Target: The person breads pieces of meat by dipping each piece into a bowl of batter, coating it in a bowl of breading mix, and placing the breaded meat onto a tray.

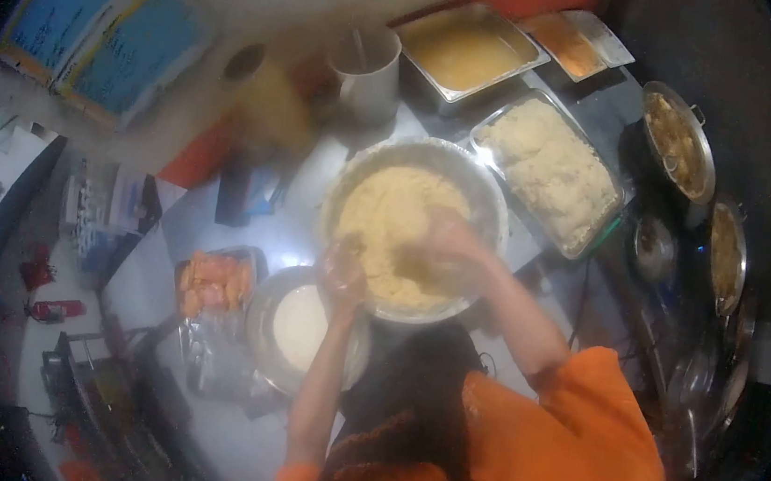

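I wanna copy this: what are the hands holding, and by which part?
Can't tell: left hand and right hand are too blurred at the round silver metal bowl of pale yellow, crumbly-looking mixture to show any grip.

pale-yellow mixture | uneven, grainy-looking surface | inside wide silvery bowl

Mix pale yellow; bowl silvery; sleeve orange; boards blue; chunks seemingly orange-pink

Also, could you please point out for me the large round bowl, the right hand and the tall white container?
Large round bowl [490,197]: head view, on its inner wall.
Right hand [450,237]: head view, on its blurred middle.
Tall white container [371,98]: head view, on its outer side.
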`<state>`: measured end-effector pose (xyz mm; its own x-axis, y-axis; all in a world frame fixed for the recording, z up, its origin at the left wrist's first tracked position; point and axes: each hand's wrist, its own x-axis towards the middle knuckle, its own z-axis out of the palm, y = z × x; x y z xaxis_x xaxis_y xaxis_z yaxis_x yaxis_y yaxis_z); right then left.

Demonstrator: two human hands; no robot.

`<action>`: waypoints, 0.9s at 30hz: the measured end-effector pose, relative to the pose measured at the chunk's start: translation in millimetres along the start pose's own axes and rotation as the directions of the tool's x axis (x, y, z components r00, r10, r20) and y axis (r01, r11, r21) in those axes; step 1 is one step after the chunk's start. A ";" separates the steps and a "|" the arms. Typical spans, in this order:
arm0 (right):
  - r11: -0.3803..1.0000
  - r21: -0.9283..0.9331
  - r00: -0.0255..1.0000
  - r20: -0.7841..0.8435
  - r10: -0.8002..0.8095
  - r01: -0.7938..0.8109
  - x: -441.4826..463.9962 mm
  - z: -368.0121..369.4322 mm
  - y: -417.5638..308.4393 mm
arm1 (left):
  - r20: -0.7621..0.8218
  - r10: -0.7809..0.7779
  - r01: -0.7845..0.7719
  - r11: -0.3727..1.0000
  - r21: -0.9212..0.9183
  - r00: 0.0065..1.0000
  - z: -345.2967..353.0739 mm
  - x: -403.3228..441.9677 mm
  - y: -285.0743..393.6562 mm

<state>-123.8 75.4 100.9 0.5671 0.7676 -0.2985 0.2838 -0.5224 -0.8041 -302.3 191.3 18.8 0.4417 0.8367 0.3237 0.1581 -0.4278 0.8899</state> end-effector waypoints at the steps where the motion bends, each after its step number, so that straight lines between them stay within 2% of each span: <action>1: 1.000 0.006 1.000 0.004 0.002 -0.002 0.4 6.3 4.8 | 0.006 -0.027 0.027 0.999 -0.030 1.000 0.2 -4.8 -10.8; 2: 0.960 -0.278 0.994 0.086 0.065 -0.039 4.5 15.3 17.0 | 0.013 -0.055 0.055 0.997 -0.059 0.998 0.5 -9.6 -21.7; 3: 0.839 -0.542 0.978 0.143 0.150 -0.049 8.9 28.4 35.9 | -0.002 -0.093 0.092 0.987 -0.133 0.996 5.0 -15.0 -42.5; 5: 0.667 -0.735 0.991 0.124 -0.052 0.127 23.4 75.6 106.0 | -0.016 -0.128 0.122 0.969 -0.213 0.992 5.0 -8.4 -39.4; 6: 0.823 -0.564 0.996 0.080 -0.024 0.065 32.0 77.8 117.0 | 0.016 0.112 -0.113 0.993 0.044 0.994 -0.9 5.2 -12.1; 7: 0.935 -0.355 0.998 0.051 0.020 -0.001 33.8 81.0 121.5 | 0.111 0.322 -0.340 0.895 0.287 0.940 -7.8 12.4 6.6; 8: 0.935 -0.354 0.998 0.058 0.021 0.001 29.2 71.9 104.8 | 0.111 0.316 -0.335 0.896 0.292 0.942 -12.5 14.4 13.1; 10: 0.892 -0.442 0.987 0.080 0.140 -0.090 27.6 30.7 43.0 | 0.135 0.124 -0.152 0.964 0.218 0.983 -14.0 20.6 18.5; 11: 0.893 -0.441 0.986 0.088 0.140 -0.087 33.1 29.5 36.8 | 0.133 0.119 -0.147 0.964 0.223 0.984 -12.6 17.3 11.1; 12: 0.821 -0.570 0.994 0.078 0.070 -0.013 38.5 28.7 32.3 | 0.094 0.092 -0.109 0.976 0.191 0.991 -8.2 14.7 1.0; 15: 0.910 -0.368 0.981 0.107 -0.160 0.189 53.6 39.8 47.1 | 0.080 0.044 -0.051 0.995 0.085 0.996 -3.7 12.6 -2.8; 16: 0.954 -0.238 0.974 0.173 -0.144 0.183 63.1 53.6 45.4 | 0.089 0.023 -0.024 1.000 0.018 0.996 -1.9 13.3 -0.5; 17: 0.963 -0.198 0.971 0.189 -0.144 0.182 69.5 56.3 43.9 | 0.092 0.022 -0.023 1.000 0.016 0.995 -3.5 12.5 -1.4; 19: 0.978 -0.117 0.964 0.222 -0.145 0.174 81.3 61.2 39.5 | 0.164 0.050 -0.080 0.980 0.181 0.985 -9.3 17.4 -6.5; 20: 0.991 -0.089 0.981 0.173 -0.088 0.104 81.6 50.4 30.7 | 0.158 0.050 -0.079 0.980 0.185 0.986 -9.5 17.7 -7.9; 21: 0.998 -0.060 0.991 0.127 -0.027 0.035 83.9 41.5 26.1 | 0.114 0.054 -0.067 0.991 0.112 0.992 -7.7 16.2 -8.6; 22: 0.948 -0.226 0.974 0.074 -0.214 0.225 110.2 57.1 61.6 | 0.070 0.053 -0.055 0.998 0.034 0.996 -5.3 14.4 -8.8; 23: 0.949 -0.225 0.975 0.077 -0.208 0.220 108.3 52.9 66.5 | 0.074 0.047 -0.049 0.998 0.035 0.996 -6.1 12.0 -9.0; 26: 0.893 -0.232 0.922 0.104 -0.372 0.386 107.8 37.2 75.3 | 0.074 0.027 -0.033 0.996 0.085 0.997 -2.6 12.4 -22.2; 27: 0.968 -0.051 0.955 -0.159 -0.251 0.246 108.5 33.6 74.2 | 0.072 0.057 -0.061 0.996 0.058 0.996 -0.6 8.9 -39.4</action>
<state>-67.1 132.4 -8.4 0.5934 0.8049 -0.0011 0.4534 -0.3355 -0.8258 -305.2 215.8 -13.1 0.5124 0.7842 0.3500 0.1817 -0.4973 0.8483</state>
